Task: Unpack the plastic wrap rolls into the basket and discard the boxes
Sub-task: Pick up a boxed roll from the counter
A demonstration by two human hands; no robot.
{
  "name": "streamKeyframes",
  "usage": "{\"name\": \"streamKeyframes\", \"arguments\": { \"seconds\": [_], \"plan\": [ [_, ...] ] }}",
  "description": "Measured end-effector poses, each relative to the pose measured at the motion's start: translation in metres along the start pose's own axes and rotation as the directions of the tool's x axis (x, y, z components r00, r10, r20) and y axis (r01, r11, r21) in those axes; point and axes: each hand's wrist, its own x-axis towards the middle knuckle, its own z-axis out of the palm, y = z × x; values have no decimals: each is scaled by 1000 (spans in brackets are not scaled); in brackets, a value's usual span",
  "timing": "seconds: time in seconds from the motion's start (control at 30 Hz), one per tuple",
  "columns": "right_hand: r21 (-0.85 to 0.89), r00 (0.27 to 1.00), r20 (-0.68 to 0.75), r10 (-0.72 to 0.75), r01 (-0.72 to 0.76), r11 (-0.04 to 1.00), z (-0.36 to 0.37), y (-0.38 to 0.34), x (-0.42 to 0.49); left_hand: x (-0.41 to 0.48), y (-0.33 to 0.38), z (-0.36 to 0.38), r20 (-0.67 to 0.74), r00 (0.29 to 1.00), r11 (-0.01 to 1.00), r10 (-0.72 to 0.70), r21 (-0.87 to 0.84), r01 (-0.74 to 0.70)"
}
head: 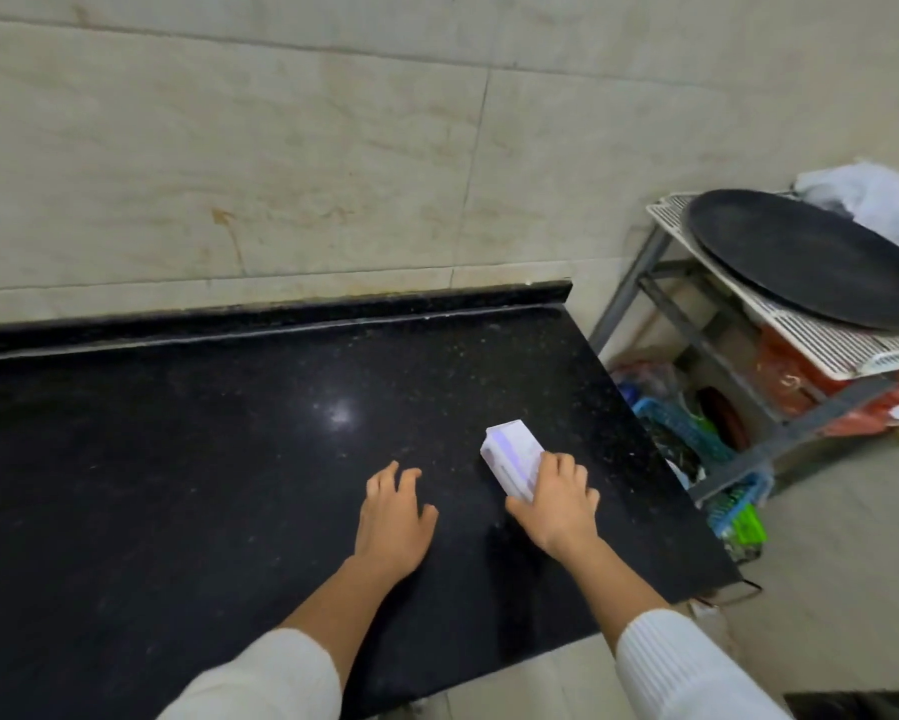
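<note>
A white and purple plastic wrap box point(510, 454) lies on the black stone counter point(229, 459), near its right side. My right hand point(559, 504) is closed over the near end of the box. My left hand point(393, 511) hovers or rests flat on the counter a little to the left of the box, fingers spread and holding nothing. A blue basket point(697, 444) with items in it sits low on the floor beyond the counter's right edge.
A grey metal rack point(723, 356) stands to the right, with a large round black pan point(811, 257) on its white slatted top and white cloth or bags point(873, 194) behind it. Orange bags sit on its lower shelf. A tiled wall backs the counter.
</note>
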Motion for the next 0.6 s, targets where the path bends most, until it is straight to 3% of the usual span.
{"name": "streamKeyframes", "arguments": {
  "seconds": [0.17,0.33,0.43,0.6],
  "plan": [
    [2,999,23,28,-28,1000,-1,14,20,13,9,26,22,1000,998,-13,68,12],
    [87,985,173,-17,2,996,4,23,36,12,10,52,49,998,985,-49,165,41],
    [139,981,186,-51,25,990,8,27,42,10,5,61,55,997,973,-44,230,30],
    [142,967,179,-181,157,977,11,16,53,4,13,56,9,989,981,-147,126,144]
  ]
}}
